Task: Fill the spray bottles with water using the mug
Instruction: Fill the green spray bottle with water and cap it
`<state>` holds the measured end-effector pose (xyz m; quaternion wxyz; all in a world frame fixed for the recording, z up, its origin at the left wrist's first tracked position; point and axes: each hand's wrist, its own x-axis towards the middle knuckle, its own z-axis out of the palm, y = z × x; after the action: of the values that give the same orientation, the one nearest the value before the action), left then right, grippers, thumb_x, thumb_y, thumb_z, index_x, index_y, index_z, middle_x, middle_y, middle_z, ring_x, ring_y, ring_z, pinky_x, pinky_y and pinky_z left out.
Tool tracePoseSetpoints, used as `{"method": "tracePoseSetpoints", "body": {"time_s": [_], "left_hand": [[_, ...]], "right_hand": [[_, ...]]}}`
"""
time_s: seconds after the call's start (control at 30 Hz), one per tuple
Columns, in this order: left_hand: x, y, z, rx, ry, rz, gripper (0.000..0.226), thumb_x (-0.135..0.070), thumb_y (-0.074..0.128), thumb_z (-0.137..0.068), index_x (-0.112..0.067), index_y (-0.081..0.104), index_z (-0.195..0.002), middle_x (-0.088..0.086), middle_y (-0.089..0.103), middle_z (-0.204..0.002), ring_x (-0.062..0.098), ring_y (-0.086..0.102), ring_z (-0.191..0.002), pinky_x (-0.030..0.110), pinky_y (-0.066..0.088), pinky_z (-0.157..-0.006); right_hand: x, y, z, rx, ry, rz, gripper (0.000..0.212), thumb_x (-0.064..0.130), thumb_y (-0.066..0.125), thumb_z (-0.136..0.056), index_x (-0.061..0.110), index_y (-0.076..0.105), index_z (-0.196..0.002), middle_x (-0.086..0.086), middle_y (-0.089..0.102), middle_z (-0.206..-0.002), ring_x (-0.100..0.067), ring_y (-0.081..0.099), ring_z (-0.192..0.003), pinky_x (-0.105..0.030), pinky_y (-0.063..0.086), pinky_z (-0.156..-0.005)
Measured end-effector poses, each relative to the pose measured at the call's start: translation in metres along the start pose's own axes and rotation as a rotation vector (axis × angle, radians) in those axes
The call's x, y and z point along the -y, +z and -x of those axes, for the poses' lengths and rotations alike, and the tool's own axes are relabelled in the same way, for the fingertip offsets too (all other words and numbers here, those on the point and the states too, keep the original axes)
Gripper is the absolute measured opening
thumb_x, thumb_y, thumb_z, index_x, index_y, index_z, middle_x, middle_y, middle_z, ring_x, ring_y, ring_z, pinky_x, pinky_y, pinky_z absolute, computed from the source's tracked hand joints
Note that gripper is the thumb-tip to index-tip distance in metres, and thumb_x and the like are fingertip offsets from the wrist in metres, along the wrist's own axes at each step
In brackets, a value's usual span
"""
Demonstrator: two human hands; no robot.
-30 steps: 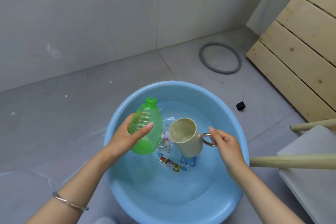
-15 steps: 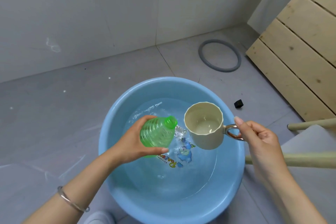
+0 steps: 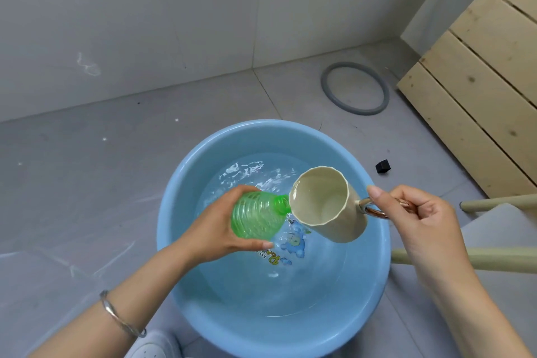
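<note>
Bottle [image 3: 258,216] tilted, neck right, touching mug [image 3: 328,203].

At 12 o'clock from me rose a pale grey tiled wall [image 3: 145,9], meeting the grey tiled floor [image 3: 72,183] in a straight seam. A grey ring [image 3: 325,87] lay flat on the floor at 1 o'clock. A panel of light wooden slats [image 3: 479,81] stood at 2 o'clock, with a small black block [image 3: 382,166] near its foot. Two pale wooden bars [image 3: 494,263] ran in from 3 o'clock. The light was soft and even.
</note>
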<state>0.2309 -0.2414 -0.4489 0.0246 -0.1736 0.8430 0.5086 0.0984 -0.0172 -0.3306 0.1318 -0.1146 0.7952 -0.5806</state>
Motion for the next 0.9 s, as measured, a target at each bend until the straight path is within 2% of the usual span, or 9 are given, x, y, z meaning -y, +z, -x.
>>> {"method": "tracePoseSetpoints", "body": {"time_s": [0.1,0.23,0.37,0.57,0.67,0.77,0.9], "left_hand": [[0.001,0.001,0.001,-0.003,-0.005,0.011,0.090,-0.087,0.069,-0.043,-0.051,0.042,-0.121,-0.035,0.049,-0.125,-0.012,0.045,-0.120,0.010,0.035,-0.097],[0.004,0.003,0.002,-0.007,-0.019,0.004,0.091,-0.079,0.074,-0.047,-0.047,0.043,-0.125,-0.033,0.050,-0.126,-0.008,0.047,-0.120,0.019,0.038,-0.100],[0.007,0.004,0.003,-0.017,-0.032,0.015,0.091,-0.082,0.074,-0.046,-0.047,0.043,-0.125,-0.033,0.050,-0.125,-0.010,0.046,-0.120,0.017,0.038,-0.100],[0.008,0.004,0.004,-0.024,-0.047,0.035,0.090,-0.085,0.071,-0.044,-0.051,0.042,-0.122,-0.032,0.049,-0.126,-0.008,0.046,-0.121,0.018,0.038,-0.101],[0.011,0.005,0.004,-0.029,-0.047,0.033,0.092,-0.078,0.075,-0.047,-0.043,0.045,-0.126,-0.025,0.052,-0.127,-0.003,0.049,-0.120,0.025,0.040,-0.104],[0.011,0.005,0.005,-0.037,-0.048,0.043,0.092,-0.081,0.074,-0.045,-0.043,0.045,-0.124,-0.026,0.053,-0.126,-0.004,0.050,-0.119,0.025,0.041,-0.104],[0.012,0.004,0.006,-0.036,-0.068,0.038,0.094,-0.090,0.067,-0.041,-0.048,0.043,-0.122,-0.029,0.052,-0.124,-0.004,0.050,-0.118,0.023,0.041,-0.102]], "right_hand": [[0.004,0.001,0.001,-0.003,-0.020,0.043,0.038,0.014,0.069,-0.081,0.010,0.050,-0.048,0.012,0.042,-0.037,-0.001,0.040,-0.042,-0.008,0.035,-0.053],[0.006,0.002,-0.001,-0.006,-0.048,0.100,0.036,0.015,0.071,-0.081,0.010,0.055,-0.049,0.010,0.047,-0.038,-0.004,0.044,-0.046,-0.009,0.034,-0.050],[0.009,0.002,-0.002,-0.001,-0.085,0.156,0.027,0.023,0.073,-0.079,0.009,0.060,-0.059,-0.010,0.054,-0.048,-0.013,0.044,-0.053,-0.016,0.032,-0.049],[0.018,0.004,-0.001,0.022,-0.122,0.238,0.033,0.023,0.073,-0.079,0.005,0.060,-0.055,-0.023,0.057,-0.059,-0.011,0.036,-0.049,-0.019,0.028,-0.047],[0.021,0.005,-0.002,0.022,-0.143,0.257,0.033,0.021,0.073,-0.079,-0.001,0.059,-0.058,-0.016,0.054,-0.053,-0.007,0.034,-0.044,-0.015,0.026,-0.044],[0.025,0.005,-0.002,0.008,-0.158,0.285,0.034,0.020,0.073,-0.079,-0.001,0.059,-0.057,0.005,0.040,-0.040,-0.007,0.033,-0.041,-0.013,0.023,-0.042],[0.028,0.006,-0.001,0.007,-0.175,0.301,0.033,0.020,0.073,-0.079,0.000,0.058,-0.057,0.009,0.037,-0.038,-0.007,0.034,-0.041,-0.012,0.023,-0.042]]}}
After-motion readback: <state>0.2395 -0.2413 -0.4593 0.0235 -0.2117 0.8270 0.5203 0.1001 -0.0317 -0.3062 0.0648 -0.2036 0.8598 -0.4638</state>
